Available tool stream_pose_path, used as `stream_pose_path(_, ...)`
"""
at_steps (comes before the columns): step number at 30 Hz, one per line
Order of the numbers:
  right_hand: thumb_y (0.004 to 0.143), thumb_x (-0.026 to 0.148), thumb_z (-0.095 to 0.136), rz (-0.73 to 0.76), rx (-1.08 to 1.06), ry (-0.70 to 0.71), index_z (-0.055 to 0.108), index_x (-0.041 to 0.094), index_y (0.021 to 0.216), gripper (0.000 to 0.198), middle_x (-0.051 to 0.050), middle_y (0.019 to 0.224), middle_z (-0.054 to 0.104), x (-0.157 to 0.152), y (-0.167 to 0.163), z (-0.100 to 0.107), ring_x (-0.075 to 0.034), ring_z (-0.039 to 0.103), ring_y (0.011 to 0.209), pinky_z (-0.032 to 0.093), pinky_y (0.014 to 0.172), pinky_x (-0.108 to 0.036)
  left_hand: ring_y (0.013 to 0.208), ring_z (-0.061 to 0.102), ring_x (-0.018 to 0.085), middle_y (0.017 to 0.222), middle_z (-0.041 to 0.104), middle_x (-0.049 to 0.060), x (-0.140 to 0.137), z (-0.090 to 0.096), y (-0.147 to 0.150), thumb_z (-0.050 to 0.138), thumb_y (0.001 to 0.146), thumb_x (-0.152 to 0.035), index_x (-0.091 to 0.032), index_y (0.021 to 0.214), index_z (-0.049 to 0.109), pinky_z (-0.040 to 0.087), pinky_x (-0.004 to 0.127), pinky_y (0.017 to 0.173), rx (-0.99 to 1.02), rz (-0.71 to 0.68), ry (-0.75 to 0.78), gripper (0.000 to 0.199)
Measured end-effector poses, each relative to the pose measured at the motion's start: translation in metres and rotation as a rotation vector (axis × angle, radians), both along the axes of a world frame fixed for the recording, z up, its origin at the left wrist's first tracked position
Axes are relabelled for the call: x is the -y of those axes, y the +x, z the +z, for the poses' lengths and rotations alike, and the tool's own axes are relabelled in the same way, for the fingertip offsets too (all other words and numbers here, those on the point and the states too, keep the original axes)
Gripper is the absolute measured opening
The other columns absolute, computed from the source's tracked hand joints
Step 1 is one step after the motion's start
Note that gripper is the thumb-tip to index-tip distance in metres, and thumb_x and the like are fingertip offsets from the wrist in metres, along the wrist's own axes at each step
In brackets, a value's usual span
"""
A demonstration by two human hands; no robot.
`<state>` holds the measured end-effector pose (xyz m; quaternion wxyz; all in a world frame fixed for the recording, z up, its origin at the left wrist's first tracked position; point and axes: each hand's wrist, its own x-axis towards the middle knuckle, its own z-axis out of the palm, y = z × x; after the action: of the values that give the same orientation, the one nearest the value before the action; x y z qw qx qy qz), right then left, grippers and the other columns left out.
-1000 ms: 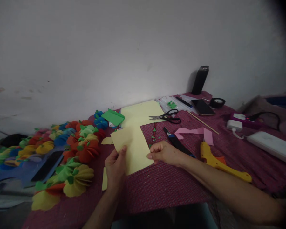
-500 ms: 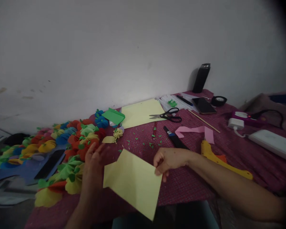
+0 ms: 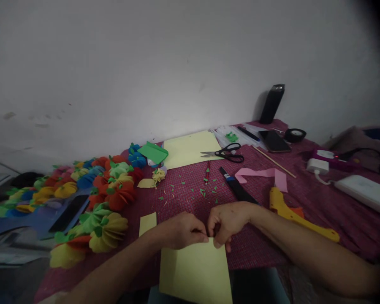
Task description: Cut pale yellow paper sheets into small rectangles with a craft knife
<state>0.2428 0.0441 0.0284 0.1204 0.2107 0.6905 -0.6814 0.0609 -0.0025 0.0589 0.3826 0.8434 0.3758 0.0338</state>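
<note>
A pale yellow sheet of paper (image 3: 196,272) hangs over the table's near edge, pinched along its top by both hands. My left hand (image 3: 185,230) is closed on the top edge, thumb and fingers together. Close beside it, my right hand (image 3: 225,221) pinches the same edge near the right corner. A small yellow paper piece (image 3: 147,223) shows behind my left wrist; whether it joins the sheet is hidden. Green paper scraps (image 3: 203,193) lie just beyond the hands, with a thin dark red pencil-like stick (image 3: 207,171) among them.
Colourful paper pumpkins (image 3: 109,230) crowd the left. Scissors (image 3: 226,153) rest partly on a yellow paper stack (image 3: 190,147). At right are a black-handled cutter (image 3: 237,188), pink strip (image 3: 256,172), yellow glue gun (image 3: 299,217), phone (image 3: 275,140), black bottle (image 3: 272,104) and white power brick (image 3: 365,194).
My left hand has come right from beside the pumpkins and taken hold of the sheet's top edge. The sheet has turned more upright and moved toward me. My right hand still grips it.
</note>
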Motion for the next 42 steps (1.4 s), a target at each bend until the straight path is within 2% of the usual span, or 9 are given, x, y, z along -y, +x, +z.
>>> stream_pose_path(6, 0.064, 0.038, 0.061, 0.044, -0.110, 0.326, 0.064, 0.014, 0.066, 0.025, 0.007, 0.047, 0.049, -0.001, -0.002, 0.003, -0.005, 0.042, 0.043, 0.030, 0.041, -0.016, 0.042, 0.026, 0.007, 0.043, 0.033, -0.006, 0.004, -0.007, 0.002, 0.049, 0.073, -0.027, -0.015, 0.056, 0.062, 0.018, 0.018, 0.039, 0.054, 0.097, -0.108, 0.025)
stream_pose_path(10, 0.068, 0.034, 0.058, 0.013, -0.096, 0.288, 0.064, 0.015, 0.071, 0.020, 0.006, 0.052, 0.050, -0.002, -0.003, -0.001, -0.006, 0.046, 0.045, 0.033, 0.042, -0.016, 0.043, 0.025, 0.007, 0.045, 0.029, -0.006, 0.006, -0.008, -0.004, 0.048, 0.074, -0.028, -0.015, 0.055, 0.059, 0.016, 0.018, 0.038, 0.078, 0.176, -0.187, 0.026)
stream_pose_path(16, 0.069, 0.033, 0.057, -0.022, -0.072, 0.207, 0.062, 0.015, 0.069, 0.019, 0.005, 0.054, 0.050, -0.003, 0.000, -0.002, -0.006, 0.047, 0.045, 0.039, 0.044, -0.017, 0.047, 0.031, 0.008, 0.050, 0.040, -0.004, 0.014, 0.001, -0.038, 0.046, 0.076, -0.034, -0.015, 0.063, 0.061, 0.022, 0.018, 0.043, 0.022, 0.285, -0.226, 0.028)
stream_pose_path(25, 0.073, 0.040, 0.054, -0.002, -0.031, -0.042, 0.053, 0.014, 0.067, 0.027, 0.005, 0.047, 0.053, -0.002, 0.000, 0.007, -0.006, 0.050, 0.038, 0.041, 0.040, -0.017, 0.045, 0.029, 0.007, 0.049, 0.037, -0.006, 0.021, 0.019, -0.073, 0.048, 0.075, -0.041, -0.014, 0.056, 0.049, 0.021, 0.018, 0.042, 0.052, 0.469, -0.225, 0.033)
stream_pose_path(29, 0.073, 0.036, 0.056, -0.093, -0.100, -0.043, 0.052, 0.013, 0.068, 0.024, 0.005, 0.046, 0.051, -0.003, 0.001, 0.015, -0.005, 0.049, 0.038, 0.038, 0.035, -0.014, 0.042, 0.032, 0.007, 0.045, 0.038, -0.006, 0.008, 0.027, -0.076, 0.049, 0.074, -0.044, -0.015, 0.051, 0.045, 0.025, 0.018, 0.041, 0.126, 0.686, -0.025, 0.037)
stream_pose_path(32, 0.074, 0.037, 0.055, -0.343, -0.156, -0.099, 0.054, 0.013, 0.071, 0.024, 0.005, 0.048, 0.053, 0.004, 0.003, 0.012, -0.003, 0.047, 0.037, 0.038, 0.036, -0.012, 0.042, 0.035, 0.008, 0.046, 0.040, -0.005, 0.002, 0.034, -0.078, 0.043, 0.078, -0.044, -0.016, 0.056, 0.048, 0.028, 0.019, 0.041, 0.276, 1.007, 0.304, 0.036)
stream_pose_path(34, 0.074, 0.038, 0.054, -0.533, -0.161, -0.175, 0.053, 0.013, 0.073, 0.025, 0.004, 0.049, 0.055, 0.013, 0.006, 0.004, -0.003, 0.047, 0.037, 0.037, 0.037, -0.012, 0.048, 0.043, 0.009, 0.052, 0.047, -0.004, 0.005, 0.035, -0.076, 0.038, 0.081, -0.042, -0.017, 0.063, 0.052, 0.033, 0.019, 0.046, 0.346, 1.101, 0.468, 0.034)
stream_pose_path(38, 0.074, 0.039, 0.054, -0.732, -0.111, -0.322, 0.051, 0.013, 0.077, 0.025, -0.002, 0.061, 0.062, 0.038, 0.014, -0.015, -0.006, 0.055, 0.046, 0.037, 0.038, -0.011, 0.077, 0.055, 0.015, 0.083, 0.059, 0.002, 0.031, 0.020, -0.054, 0.039, 0.082, -0.035, -0.018, 0.088, 0.055, 0.043, 0.024, 0.067, 0.269, 0.882, 0.534, 0.024)
stream_pose_path(42, 0.074, 0.037, 0.055, -0.870, -0.173, -0.381, 0.049, 0.014, 0.085, 0.026, -0.004, 0.069, 0.063, 0.064, 0.016, -0.022, -0.008, 0.058, 0.054, 0.041, 0.042, -0.014, 0.113, 0.039, 0.024, 0.126, 0.042, 0.010, 0.064, -0.009, -0.017, 0.052, 0.075, -0.037, -0.020, 0.121, 0.039, 0.033, 0.039, 0.092, 0.069, 0.412, 0.579, 0.051)
